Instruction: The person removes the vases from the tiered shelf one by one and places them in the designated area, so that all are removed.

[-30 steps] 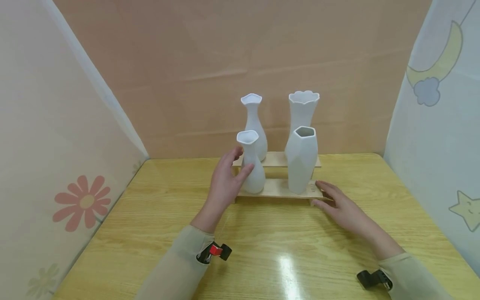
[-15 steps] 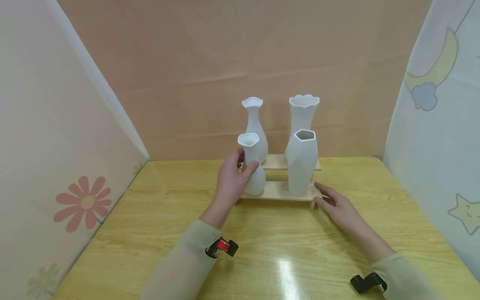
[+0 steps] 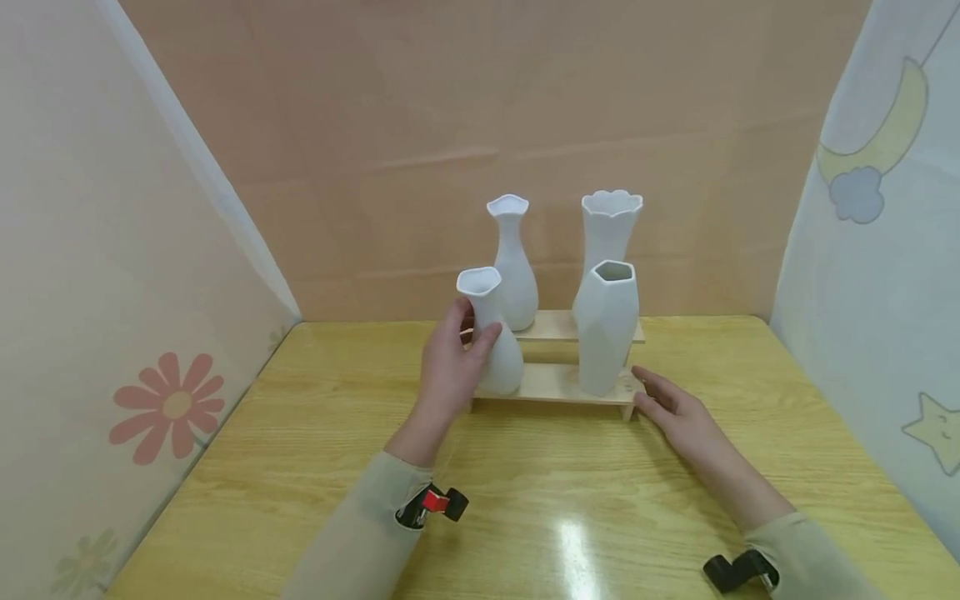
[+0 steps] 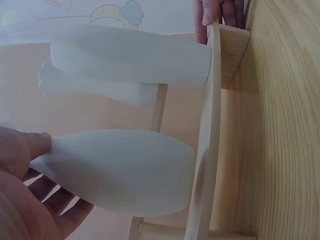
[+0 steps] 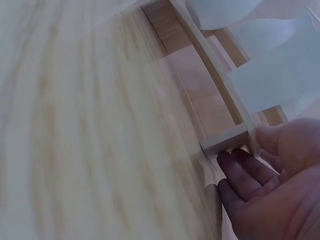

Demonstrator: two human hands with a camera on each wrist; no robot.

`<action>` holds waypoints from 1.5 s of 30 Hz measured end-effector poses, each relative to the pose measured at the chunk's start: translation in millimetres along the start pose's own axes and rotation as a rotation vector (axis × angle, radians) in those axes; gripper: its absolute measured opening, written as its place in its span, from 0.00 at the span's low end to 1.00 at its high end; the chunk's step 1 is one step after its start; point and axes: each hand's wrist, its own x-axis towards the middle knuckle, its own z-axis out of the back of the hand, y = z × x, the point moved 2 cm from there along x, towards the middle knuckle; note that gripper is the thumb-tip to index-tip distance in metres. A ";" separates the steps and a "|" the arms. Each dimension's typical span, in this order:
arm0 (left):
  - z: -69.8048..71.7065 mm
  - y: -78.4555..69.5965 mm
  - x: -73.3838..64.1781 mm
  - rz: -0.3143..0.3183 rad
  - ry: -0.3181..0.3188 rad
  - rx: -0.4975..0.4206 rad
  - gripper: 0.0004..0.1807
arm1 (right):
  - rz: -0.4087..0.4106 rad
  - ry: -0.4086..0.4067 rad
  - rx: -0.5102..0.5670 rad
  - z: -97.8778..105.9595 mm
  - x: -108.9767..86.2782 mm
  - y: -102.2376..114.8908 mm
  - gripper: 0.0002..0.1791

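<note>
My left hand (image 3: 452, 360) grips a small white vase (image 3: 504, 367) around its narrow neck, thumb on the near side. This vase tilts left over the left end of the wooden stand's (image 3: 555, 383) lower shelf; whether its base touches the wood I cannot tell. At the stand's right end, my right hand (image 3: 678, 417) holds the board's corner, the thumb (image 5: 272, 137) against the shelf edge and curled fingers (image 5: 245, 175) by the end leg. On the same lower shelf, a faceted white vase (image 3: 606, 333) stands upright with a five-sided mouth.
Two more white vases stand on the upper shelf (image 3: 547, 325): a slim-necked vase (image 3: 513, 275) at left and a scallop-rimmed vase (image 3: 609, 221) at right, partly hidden by the faceted one. The wooden table (image 3: 337, 400) meets a tan cloth backdrop (image 3: 375, 167) behind.
My left hand has closed round the neck of the small vase and tipped it to the left. My right hand stays at the stand's right end, its thumb now against the corner.
</note>
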 end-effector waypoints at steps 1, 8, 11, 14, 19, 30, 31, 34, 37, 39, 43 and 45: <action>3.3 0.2 -1.0 -0.003 -0.007 0.006 0.25 | -0.002 0.002 0.007 0.4 0.2 -0.3 0.41; 27.5 1.1 -9.1 -0.003 -0.039 0.009 0.23 | -0.055 0.031 0.155 2.9 1.3 -2.9 0.41; 37.2 2.2 -11.7 -0.003 -0.053 0.012 0.23 | -0.074 0.027 0.200 2.6 1.2 -3.4 0.41; 46.0 4.0 -14.2 -0.004 -0.070 0.001 0.22 | -0.088 0.022 0.234 2.3 0.5 -3.3 0.41; 56.3 10.2 -18.5 0.019 -0.088 -0.008 0.23 | -0.088 0.026 0.249 4.3 -1.1 -3.6 0.41; 72.1 27.5 -20.7 0.023 -0.139 0.012 0.22 | -0.111 0.009 0.254 20.0 -9.3 -13.4 0.43; 72.7 28.5 -19.4 0.019 -0.141 0.009 0.22 | -0.109 0.010 0.261 20.7 -10.0 -14.1 0.43; 73.7 31.1 -15.2 0.015 -0.147 0.011 0.23 | -0.104 0.011 0.272 21.8 -12.3 -15.5 0.43; 73.1 34.6 -10.7 0.018 -0.146 0.039 0.24 | -0.097 0.011 0.276 21.7 -14.4 -16.6 0.43; 71.8 38.2 -6.9 0.021 -0.144 0.059 0.24 | -0.093 0.007 0.276 21.1 -15.3 -16.6 0.42; 67.9 49.4 3.2 0.018 -0.147 0.075 0.24 | -0.087 -0.006 0.255 18.1 -15.5 -14.3 0.42; 65.8 55.8 8.6 0.020 -0.151 0.078 0.24 | -0.083 -0.007 0.223 16.0 -14.6 -12.8 0.42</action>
